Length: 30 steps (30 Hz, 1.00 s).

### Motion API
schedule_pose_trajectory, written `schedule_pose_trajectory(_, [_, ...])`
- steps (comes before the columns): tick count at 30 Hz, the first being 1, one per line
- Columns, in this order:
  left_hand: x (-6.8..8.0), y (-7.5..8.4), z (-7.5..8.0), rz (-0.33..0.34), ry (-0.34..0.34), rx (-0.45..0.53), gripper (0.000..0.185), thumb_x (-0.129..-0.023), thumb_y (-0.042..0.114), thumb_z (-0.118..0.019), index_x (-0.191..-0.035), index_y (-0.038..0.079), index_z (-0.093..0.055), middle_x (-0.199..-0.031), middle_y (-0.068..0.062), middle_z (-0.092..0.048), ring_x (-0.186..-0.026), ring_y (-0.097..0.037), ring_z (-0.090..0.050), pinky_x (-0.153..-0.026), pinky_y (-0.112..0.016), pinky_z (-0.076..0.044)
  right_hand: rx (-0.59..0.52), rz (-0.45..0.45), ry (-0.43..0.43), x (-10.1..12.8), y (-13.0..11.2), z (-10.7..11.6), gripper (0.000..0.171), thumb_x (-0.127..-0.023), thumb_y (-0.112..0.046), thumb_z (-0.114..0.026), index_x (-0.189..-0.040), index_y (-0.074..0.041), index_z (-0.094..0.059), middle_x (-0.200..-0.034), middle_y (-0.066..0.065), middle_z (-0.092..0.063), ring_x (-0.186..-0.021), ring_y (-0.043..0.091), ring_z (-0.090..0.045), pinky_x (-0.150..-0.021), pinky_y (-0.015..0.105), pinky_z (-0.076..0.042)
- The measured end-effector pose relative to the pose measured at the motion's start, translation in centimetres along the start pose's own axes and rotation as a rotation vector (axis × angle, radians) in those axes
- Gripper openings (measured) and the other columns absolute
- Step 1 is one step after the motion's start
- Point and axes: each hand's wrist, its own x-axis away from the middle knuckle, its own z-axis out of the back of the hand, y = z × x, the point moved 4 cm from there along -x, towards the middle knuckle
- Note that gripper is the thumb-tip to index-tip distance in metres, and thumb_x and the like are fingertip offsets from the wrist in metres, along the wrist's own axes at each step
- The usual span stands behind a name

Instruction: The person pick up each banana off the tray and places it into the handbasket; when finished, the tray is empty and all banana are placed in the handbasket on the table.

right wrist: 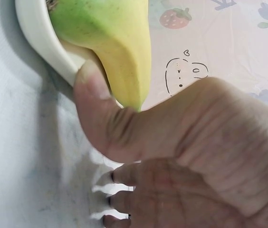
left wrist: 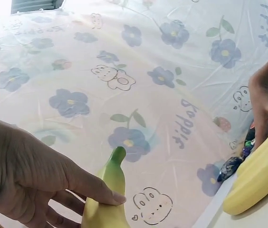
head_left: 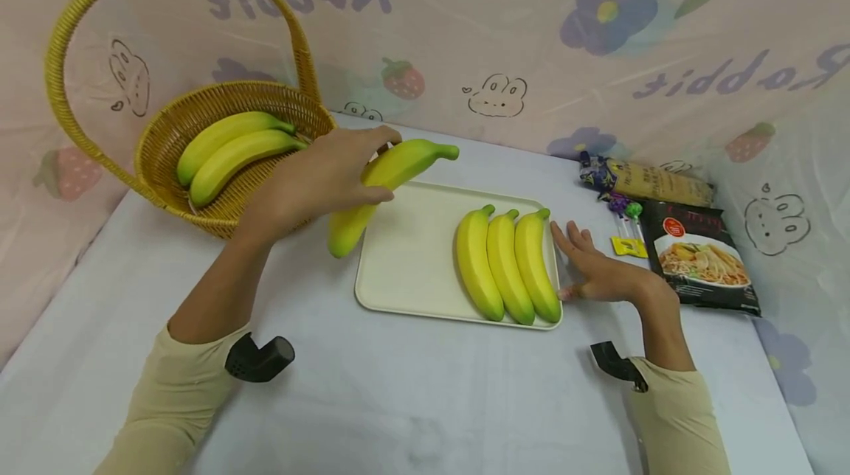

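Left hand (head_left: 319, 176): grasps a banana (head_left: 385, 187), fingers curled round it, above the tray's (head_left: 412, 254) upper-left corner, centre of the frame.
Right hand (head_left: 594, 268): released, fingers straight, flat beside the tray's right rim.
Right wrist view only: thumb (right wrist: 93, 102) presses the rim under a banana.
Head view only: three bananas (head_left: 508, 265) on the tray, two more in the basket (head_left: 166, 136), upper left.

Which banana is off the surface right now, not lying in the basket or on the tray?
The banana gripped in the left hand, above the tray's left edge. Two others lie in the basket; three lie on the tray.
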Motion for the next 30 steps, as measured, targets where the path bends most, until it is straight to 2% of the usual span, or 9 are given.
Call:
schedule_pose_trajectory(5, [0.7, -0.1, 1.2, -0.034, 0.051, -0.036, 0.066, -0.096, 0.022, -0.077, -0.155, 0.011, -0.048, -0.142, -0.014, -0.062, -0.126, -0.031, -0.061, -0.108, -0.050, -0.051, 0.001, 0.000, 0.001, 0.0, 0.0, 0.0, 0.128, -0.086, -0.041, -0.081, -0.167, -0.015, 0.013, -0.168, 0.031, 0.025, -0.152, 0.062, 0.021, -0.118, 0.080, 0.001])
schedule_pose_trajectory(9, [1.3, -0.1, 2.1, -0.051, 0.092, -0.054, 0.064, -0.095, 0.020, -0.077, -0.154, 0.017, -0.051, -0.138, -0.017, -0.062, -0.125, -0.034, -0.061, -0.105, -0.051, -0.053, -0.006, -0.004, 0.001, 0.1, 0.1, 0.0, 0.128, -0.086, -0.040, -0.082, -0.167, -0.015, 0.014, -0.167, 0.031, 0.026, -0.152, 0.062, 0.021, -0.118, 0.080, 0.002])
schedule_pose_trajectory(12, [1.9, -0.2, 2.8, -0.030, 0.123, -0.050, 0.063, -0.095, 0.021, -0.076, -0.154, 0.021, -0.052, -0.133, -0.016, -0.063, -0.119, -0.033, -0.061, -0.101, -0.051, -0.053, -0.009, -0.005, 0.000, 0.1, 0.1, -0.1, 0.128, -0.085, -0.042, -0.081, -0.167, -0.014, 0.014, -0.167, 0.032, 0.026, -0.151, 0.062, 0.021, -0.118, 0.081, 0.002])
schedule_pose_trajectory(17, [3.0, -0.7, 3.8, -0.006, 0.196, -0.019, 0.063, -0.095, 0.020, -0.076, -0.153, 0.022, -0.054, -0.124, -0.014, -0.066, -0.111, -0.030, -0.060, -0.098, -0.050, -0.052, -0.006, -0.001, 0.004, 0.0, 0.1, -0.1, 0.129, -0.085, -0.042, -0.081, -0.167, -0.015, 0.014, -0.168, 0.032, 0.026, -0.151, 0.062, 0.021, -0.118, 0.080, 0.002])
schedule_pose_trajectory(30, [3.7, -2.7, 4.9, 0.023, 0.303, -0.040, 0.063, -0.091, 0.018, -0.080, -0.150, 0.022, -0.058, -0.126, -0.018, -0.067, -0.113, -0.034, -0.059, -0.099, -0.056, -0.049, -0.015, 0.005, 0.002, 0.0, 0.1, -0.1, 0.129, -0.085, -0.043, -0.082, -0.167, -0.014, 0.014, -0.167, 0.032, 0.026, -0.151, 0.062, 0.022, -0.118, 0.081, 0.002])
